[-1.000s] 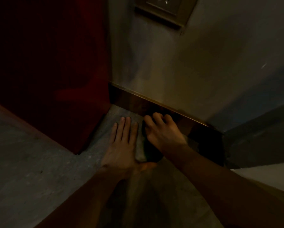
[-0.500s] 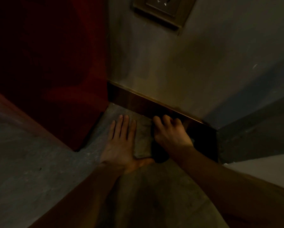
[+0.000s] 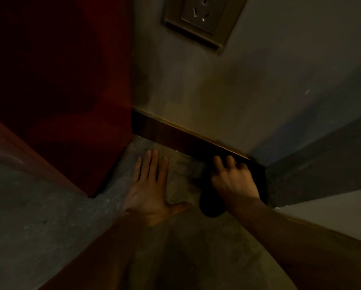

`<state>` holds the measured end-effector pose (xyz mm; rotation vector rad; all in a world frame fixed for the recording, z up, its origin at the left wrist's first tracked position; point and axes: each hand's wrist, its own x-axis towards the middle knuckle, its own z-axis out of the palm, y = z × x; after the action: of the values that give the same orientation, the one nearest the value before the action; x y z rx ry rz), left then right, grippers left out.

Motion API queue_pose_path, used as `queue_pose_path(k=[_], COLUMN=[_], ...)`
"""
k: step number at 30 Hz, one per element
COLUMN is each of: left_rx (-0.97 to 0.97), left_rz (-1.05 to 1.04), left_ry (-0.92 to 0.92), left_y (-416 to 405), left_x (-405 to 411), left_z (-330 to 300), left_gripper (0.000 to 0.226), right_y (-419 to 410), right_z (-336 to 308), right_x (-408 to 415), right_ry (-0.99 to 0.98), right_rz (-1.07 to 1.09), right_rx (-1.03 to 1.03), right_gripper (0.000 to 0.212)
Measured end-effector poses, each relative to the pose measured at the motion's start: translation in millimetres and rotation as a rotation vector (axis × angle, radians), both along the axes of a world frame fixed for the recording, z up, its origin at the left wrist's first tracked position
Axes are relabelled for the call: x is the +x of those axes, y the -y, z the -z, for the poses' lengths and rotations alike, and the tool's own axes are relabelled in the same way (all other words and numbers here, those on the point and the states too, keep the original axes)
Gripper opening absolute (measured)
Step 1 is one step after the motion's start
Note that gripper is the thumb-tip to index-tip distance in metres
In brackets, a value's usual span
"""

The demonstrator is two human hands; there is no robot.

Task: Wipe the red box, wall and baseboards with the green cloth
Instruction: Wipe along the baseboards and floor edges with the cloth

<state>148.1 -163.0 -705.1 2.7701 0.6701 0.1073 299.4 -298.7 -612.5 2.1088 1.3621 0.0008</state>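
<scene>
The left hand (image 3: 152,191) lies flat on the floor (image 3: 50,227), fingers spread, near the red box (image 3: 60,80). The right hand (image 3: 233,181) presses what seems to be the cloth (image 3: 211,206), a dark bundle, against the baseboard (image 3: 175,137) near the wall (image 3: 248,97) corner. A socket (image 3: 204,17) sits above.

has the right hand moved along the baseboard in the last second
Yes. The right hand has slid rightward along the baseboard, away from the red box and toward the wall corner, widening its gap from the flat left hand.
</scene>
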Motion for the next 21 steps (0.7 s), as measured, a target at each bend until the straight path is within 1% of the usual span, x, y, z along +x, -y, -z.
queue_pose_path(k=[6, 16, 19, 21], left_rx=[0.006, -0.017, -0.012, -0.046], left_rz=[-0.011, -0.012, -0.009, -0.032], left_ry=[-0.024, 0.000, -0.012, 0.012], left_y=[1, 3, 0, -1], left_x=[1, 2, 1, 2], left_z=[-2, -2, -2, -3], left_gripper=[0.133, 0.131, 0.133, 0.135], right_y=[5, -25, -31, -32], right_z=[-20, -38, -40, -41], right_x=[-8, -37, -41, -42], right_ry=[0.006, -0.084, -0.128, -0.134], right_rz=[0.113, 0.036, 0.038, 0.049], right_rx=[0.079, 0.289, 0.341, 0.368], right_gripper=[0.042, 0.037, 0.043, 0.049])
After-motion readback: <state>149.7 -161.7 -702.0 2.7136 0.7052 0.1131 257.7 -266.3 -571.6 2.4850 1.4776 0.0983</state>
